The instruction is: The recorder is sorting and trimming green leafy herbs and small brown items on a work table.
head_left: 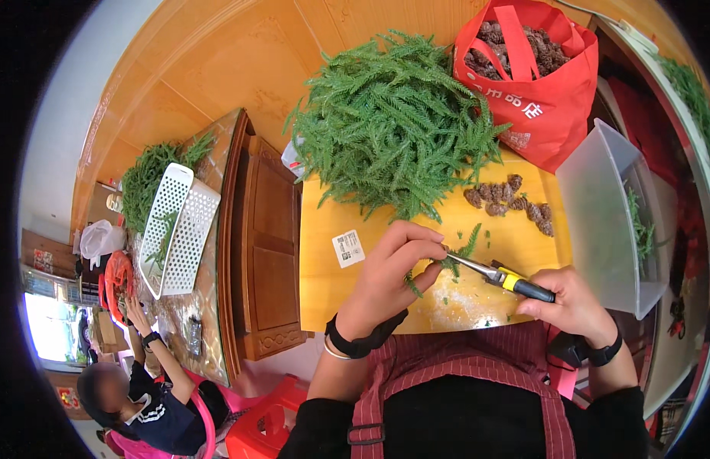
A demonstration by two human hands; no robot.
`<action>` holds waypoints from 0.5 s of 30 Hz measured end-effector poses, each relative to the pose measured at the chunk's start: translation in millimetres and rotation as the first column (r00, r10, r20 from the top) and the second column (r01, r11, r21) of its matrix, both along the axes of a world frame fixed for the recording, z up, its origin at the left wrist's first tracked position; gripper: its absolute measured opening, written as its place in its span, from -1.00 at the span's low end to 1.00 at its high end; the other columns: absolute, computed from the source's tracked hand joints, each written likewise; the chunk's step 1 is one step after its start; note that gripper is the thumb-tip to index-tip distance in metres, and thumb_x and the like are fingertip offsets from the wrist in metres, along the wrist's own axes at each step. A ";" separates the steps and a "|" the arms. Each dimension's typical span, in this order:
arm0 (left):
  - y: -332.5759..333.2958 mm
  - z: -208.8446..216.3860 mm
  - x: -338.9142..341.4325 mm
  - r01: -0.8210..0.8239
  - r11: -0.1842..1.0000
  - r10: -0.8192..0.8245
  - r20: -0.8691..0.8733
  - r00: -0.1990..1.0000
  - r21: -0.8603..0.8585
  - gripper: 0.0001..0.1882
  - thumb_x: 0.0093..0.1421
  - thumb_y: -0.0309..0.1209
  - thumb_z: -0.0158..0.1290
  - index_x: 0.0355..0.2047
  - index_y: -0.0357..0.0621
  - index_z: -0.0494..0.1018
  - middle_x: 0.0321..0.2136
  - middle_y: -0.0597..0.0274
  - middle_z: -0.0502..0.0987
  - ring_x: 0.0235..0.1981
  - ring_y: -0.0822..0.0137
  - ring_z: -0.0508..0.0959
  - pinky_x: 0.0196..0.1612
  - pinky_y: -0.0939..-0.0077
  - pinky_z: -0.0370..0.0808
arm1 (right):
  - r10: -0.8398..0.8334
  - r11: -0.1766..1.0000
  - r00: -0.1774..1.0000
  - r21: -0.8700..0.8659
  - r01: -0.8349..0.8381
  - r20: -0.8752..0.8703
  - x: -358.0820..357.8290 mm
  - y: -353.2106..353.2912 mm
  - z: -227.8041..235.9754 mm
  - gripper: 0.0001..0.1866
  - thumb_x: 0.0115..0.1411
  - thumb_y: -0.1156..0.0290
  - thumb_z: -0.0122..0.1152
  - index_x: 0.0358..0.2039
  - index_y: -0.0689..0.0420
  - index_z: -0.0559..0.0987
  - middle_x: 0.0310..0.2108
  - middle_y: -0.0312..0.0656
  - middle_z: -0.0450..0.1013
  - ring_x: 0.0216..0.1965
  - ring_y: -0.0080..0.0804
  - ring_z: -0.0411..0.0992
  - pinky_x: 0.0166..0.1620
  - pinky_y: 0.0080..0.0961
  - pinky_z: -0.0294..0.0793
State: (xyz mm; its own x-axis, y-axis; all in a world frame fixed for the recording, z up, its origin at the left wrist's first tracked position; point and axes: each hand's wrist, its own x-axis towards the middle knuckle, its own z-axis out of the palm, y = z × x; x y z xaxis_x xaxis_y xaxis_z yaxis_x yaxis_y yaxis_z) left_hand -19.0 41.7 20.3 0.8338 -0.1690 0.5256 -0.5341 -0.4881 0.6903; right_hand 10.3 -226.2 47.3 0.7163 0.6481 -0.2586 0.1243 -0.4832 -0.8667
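Note:
My left hand (389,271) pinches a short green pine sprig (470,243) between thumb and fingers, above the front of the yellow table (324,283). Whether the sprig is real or artificial I cannot tell. In my right hand (573,302) is a pair of long-nose pliers (516,283) with black and yellow handles. Its slim jaws reach left to my left fingertips, against the sprig; the exact point of contact is hidden by the fingers. Small green bits and pale crumbs lie beneath. Several brown pine cones (496,191) lie just beyond the pliers.
A big heap of green sprigs (393,122) covers the table's far side. Beside it stands a red bag (569,96) full of cones. A translucent bin (600,214) is at right, a white label (347,249) at left. Another person (160,405) works at a table with a white basket (194,245).

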 end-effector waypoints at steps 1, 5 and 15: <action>-2.4 -1.1 0.4 0.002 1.000 -0.002 0.000 1.000 0.001 -0.67 -0.25 -0.75 0.13 -0.43 -0.15 0.43 -0.33 0.16 0.43 -0.24 0.23 0.49 -0.22 0.46 0.47 | -0.002 1.000 1.000 0.001 0.002 0.000 -2.2 -0.3 -4.3 -0.70 -0.01 0.26 0.29 -0.60 0.23 0.45 -0.74 -0.29 0.25 -0.65 -0.55 0.24 -0.55 -0.57 0.20; -10.5 -6.6 1.6 -0.060 0.997 0.061 0.008 0.998 -0.050 -0.71 -0.25 -0.72 0.17 -0.47 -0.18 0.43 -0.40 0.21 0.40 -0.26 0.22 0.49 -0.27 0.45 0.47 | -0.114 0.990 0.957 0.045 0.131 -0.266 -8.7 0.7 -13.4 -0.78 0.06 0.31 0.22 -0.53 0.23 0.51 -0.69 -0.39 0.32 -0.63 -0.71 0.24 -0.54 -0.70 0.24; -17.6 -7.7 5.3 -0.214 0.956 0.165 0.239 0.957 0.199 -0.73 -0.25 -0.71 0.14 -0.47 -0.17 0.49 -0.50 0.19 0.38 -0.38 0.21 0.52 -0.36 0.42 0.49 | -0.154 0.913 0.829 0.244 0.328 -0.537 -17.7 11.2 -26.1 -0.77 0.15 0.31 0.13 -0.50 0.23 0.51 -0.68 -0.42 0.30 -0.61 -0.71 0.21 -0.53 -0.72 0.21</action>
State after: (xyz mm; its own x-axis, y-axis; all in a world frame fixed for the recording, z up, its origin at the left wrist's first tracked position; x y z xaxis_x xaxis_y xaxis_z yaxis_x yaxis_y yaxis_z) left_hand -13.7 24.1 12.6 0.7309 -0.1514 0.6655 -0.5420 -0.7214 0.4312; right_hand -7.4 -215.0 21.1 0.6891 0.5790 -0.4358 -0.4476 -0.1328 -0.8843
